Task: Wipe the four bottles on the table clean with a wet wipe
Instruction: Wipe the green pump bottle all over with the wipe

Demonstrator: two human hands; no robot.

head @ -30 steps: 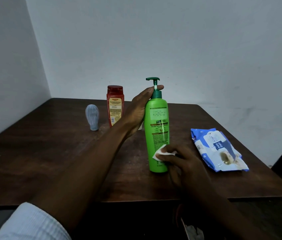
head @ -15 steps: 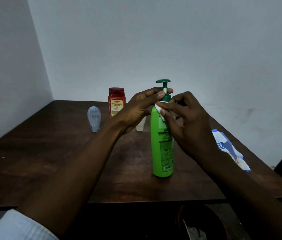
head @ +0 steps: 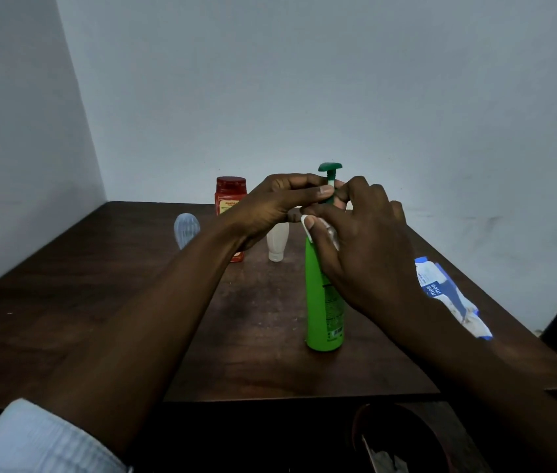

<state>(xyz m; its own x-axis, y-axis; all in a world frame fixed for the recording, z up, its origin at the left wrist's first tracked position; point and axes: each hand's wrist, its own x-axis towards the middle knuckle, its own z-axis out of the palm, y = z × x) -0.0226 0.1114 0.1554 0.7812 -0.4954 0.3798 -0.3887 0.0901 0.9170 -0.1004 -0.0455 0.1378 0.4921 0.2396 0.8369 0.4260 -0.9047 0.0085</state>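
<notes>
A tall green pump bottle [head: 324,302] stands upright near the table's front middle. My left hand [head: 280,206] grips its dark green neck just below the pump head. My right hand [head: 365,240] presses a white wet wipe [head: 307,227] against the bottle's shoulder, pinching it between thumb and fingers. Behind my left wrist stands a red bottle [head: 229,196], partly hidden. A small white bottle [head: 277,242] stands cap down beside it. A pale blue ribbed bottle [head: 186,230] stands further left.
A blue and white wipes pack [head: 447,295] lies at the right of the dark wooden table [head: 65,319], partly behind my right forearm. Walls close off the back and left. A dark round bin [head: 403,438] sits below the table's front edge.
My right hand went from the bottle's lower body up to its shoulder with the wipe. My left hand stayed on the neck, and the view shifted slightly.
</notes>
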